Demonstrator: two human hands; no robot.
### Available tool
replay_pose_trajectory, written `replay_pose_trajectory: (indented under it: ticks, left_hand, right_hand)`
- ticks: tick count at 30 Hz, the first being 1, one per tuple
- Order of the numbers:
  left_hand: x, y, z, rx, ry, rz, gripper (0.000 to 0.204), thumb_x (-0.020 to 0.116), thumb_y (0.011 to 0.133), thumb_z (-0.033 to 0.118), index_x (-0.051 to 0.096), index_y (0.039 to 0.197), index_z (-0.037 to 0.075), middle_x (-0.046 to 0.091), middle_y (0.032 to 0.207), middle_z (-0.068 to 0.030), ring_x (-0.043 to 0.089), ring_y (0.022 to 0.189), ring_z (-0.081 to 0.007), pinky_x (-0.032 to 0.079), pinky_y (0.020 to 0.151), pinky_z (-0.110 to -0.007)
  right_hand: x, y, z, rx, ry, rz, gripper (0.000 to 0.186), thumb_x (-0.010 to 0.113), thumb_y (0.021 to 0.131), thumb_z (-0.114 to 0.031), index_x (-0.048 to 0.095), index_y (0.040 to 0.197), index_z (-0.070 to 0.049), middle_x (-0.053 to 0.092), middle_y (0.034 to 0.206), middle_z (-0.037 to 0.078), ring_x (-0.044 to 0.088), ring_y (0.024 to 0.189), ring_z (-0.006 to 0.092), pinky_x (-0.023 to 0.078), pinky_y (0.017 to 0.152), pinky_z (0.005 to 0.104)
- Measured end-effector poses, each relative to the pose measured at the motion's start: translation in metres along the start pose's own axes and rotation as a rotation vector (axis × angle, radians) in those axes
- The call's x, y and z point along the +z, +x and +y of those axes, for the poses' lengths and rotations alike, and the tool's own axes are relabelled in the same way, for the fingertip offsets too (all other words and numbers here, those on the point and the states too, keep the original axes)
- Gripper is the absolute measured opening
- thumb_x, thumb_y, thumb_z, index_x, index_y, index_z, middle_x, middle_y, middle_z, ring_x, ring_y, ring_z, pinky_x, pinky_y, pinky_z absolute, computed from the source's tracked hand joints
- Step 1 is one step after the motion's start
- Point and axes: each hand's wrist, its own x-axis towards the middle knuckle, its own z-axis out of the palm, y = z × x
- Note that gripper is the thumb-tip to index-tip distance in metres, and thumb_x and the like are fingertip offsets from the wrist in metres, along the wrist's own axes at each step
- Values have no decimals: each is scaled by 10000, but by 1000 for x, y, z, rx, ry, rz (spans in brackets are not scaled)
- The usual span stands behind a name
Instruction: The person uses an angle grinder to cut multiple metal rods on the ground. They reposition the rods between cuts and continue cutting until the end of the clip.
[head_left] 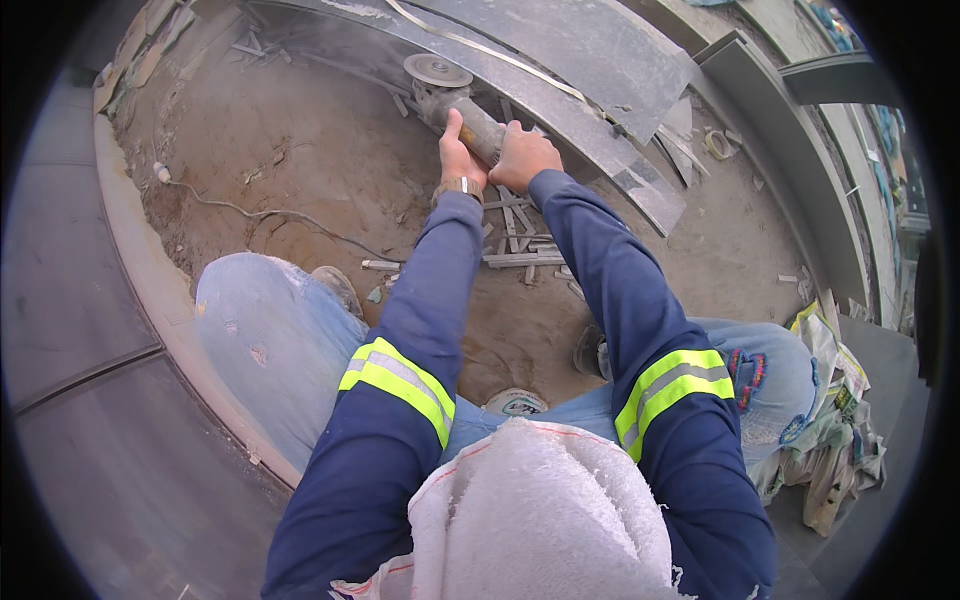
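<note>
Both of my hands are wrapped round the body of a dusty angle grinder (478, 128). My left hand (460, 160) grips it from the left with the thumb up along the body, and my right hand (527, 157) closes on its rear end. The round disc (438, 68) is at the far end, near the edge of a long grey slab strip (612, 152). Whether the disc touches the slab or spins, I cannot tell. Behind the strip lies a wider grey slab (600, 65) with a pale band across the strip.
Thin offcuts (525, 258) lie on the dusty ground below my hands. A cable (270, 212) with a pale plug runs along the left. Dark panels (80, 270) border the left, a long grey upright piece (795, 150) the right. Crumpled sacks (830, 440) lie by my right knee.
</note>
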Motion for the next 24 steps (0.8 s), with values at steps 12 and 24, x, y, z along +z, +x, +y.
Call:
replay_pose_trajectory:
  ticks: [12,24]
  left_hand:
    - [3,6,2,67,6,-3,562,533,955,573,591,1175,59,654,1155,-140,626,1061,-320,478,957,-464]
    - [-5,18,-7,80,26,38,632,554,914,636,584,1224,86,648,1177,-105,623,1054,-287,485,932,-437]
  right_hand:
    - [1,13,-4,-4,21,10,648,790,640,-259,554,1167,36,683,1069,275,668,1049,396,535,921,451]
    - [-3,22,-13,-17,23,32,574,756,638,-227,576,1113,39,693,1034,272,690,995,396,550,884,442]
